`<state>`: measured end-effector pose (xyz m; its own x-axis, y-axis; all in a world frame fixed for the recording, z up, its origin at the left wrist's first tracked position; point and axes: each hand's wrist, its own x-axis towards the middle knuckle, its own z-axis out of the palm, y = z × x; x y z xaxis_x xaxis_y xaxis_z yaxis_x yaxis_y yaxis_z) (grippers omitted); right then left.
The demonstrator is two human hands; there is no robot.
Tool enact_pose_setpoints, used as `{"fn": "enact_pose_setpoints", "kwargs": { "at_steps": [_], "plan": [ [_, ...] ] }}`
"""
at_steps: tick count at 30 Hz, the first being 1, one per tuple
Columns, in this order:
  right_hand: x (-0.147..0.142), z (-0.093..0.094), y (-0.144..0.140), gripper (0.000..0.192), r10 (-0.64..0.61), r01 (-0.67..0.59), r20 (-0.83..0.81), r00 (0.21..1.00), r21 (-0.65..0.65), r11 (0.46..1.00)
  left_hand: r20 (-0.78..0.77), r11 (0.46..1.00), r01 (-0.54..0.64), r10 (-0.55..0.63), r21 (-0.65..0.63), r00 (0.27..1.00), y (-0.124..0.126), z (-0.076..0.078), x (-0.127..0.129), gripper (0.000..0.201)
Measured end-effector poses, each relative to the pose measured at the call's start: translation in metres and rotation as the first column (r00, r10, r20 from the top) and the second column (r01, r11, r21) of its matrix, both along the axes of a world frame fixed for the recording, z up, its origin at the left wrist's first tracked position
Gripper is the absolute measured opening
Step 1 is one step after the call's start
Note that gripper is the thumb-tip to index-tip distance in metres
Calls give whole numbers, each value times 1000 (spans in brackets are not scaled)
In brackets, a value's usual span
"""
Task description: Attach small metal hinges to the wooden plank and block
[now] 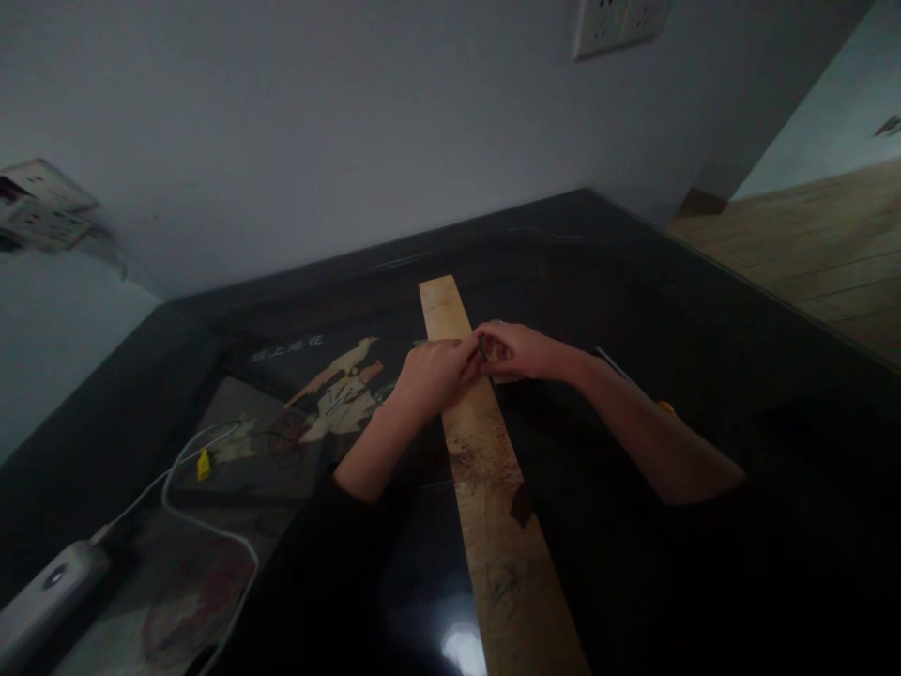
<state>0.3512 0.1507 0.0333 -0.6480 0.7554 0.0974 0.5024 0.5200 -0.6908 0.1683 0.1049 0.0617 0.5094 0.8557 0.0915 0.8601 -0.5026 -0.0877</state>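
Note:
A long wooden plank (485, 469) lies lengthwise on the dark, glossy table, with brown stains and a dark patch on its near half. My left hand (433, 371) rests across it, fingers bent together and reaching my right fingertips. From the right, my right hand (517, 350) curls in with thumb and fingers closed at the plank's right edge. Something small and dark shows between the fingertips, too blurred to name. Under my right hand, a pale piece (508, 378) juts out beside the plank; its shape is mostly hidden.
A thin light rod (619, 366) and a yellow object (667, 408) lie behind my right forearm. At left are a white power strip (53, 591), a white cable (204, 521) and a yellow tag (204, 465). Small metal pieces (338, 396) lie over the table's bird picture. A wall stands behind.

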Motion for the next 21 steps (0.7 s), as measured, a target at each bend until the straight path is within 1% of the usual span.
{"fn": "enact_pose_setpoints", "kwargs": {
  "at_steps": [3,5,7,9,12,14,18,21],
  "plan": [
    [0,3,0,37,24,-32,-112,993,-66,997,75,1000,-3,2,5,997,0,5,-3,26],
    [-1,4,-1,41,28,-55,-186,982,-139,989,175,1000,12,-9,-16,985,1,8,-5,22],
    [-1,6,-2,44,27,-77,-247,969,-198,977,304,999,43,-32,-32,952,2,11,-8,19],
    [-2,7,-4,43,21,-88,-283,959,-226,970,419,996,84,-65,-28,906,5,12,-11,18],
    [-3,10,-6,40,8,-69,-262,965,-224,972,507,993,121,-101,-5,856,7,14,-15,18],
    [-4,12,-7,38,0,-50,-227,974,-217,975,529,994,109,-93,1,843,9,16,-16,18],
    [-5,13,-9,37,-36,-9,-193,981,-229,973,590,999,51,-50,15,806,8,26,-22,16],
    [-4,13,-9,38,-61,23,-154,986,-237,971,647,996,-40,-22,81,762,4,38,-39,15]
  ]
}}
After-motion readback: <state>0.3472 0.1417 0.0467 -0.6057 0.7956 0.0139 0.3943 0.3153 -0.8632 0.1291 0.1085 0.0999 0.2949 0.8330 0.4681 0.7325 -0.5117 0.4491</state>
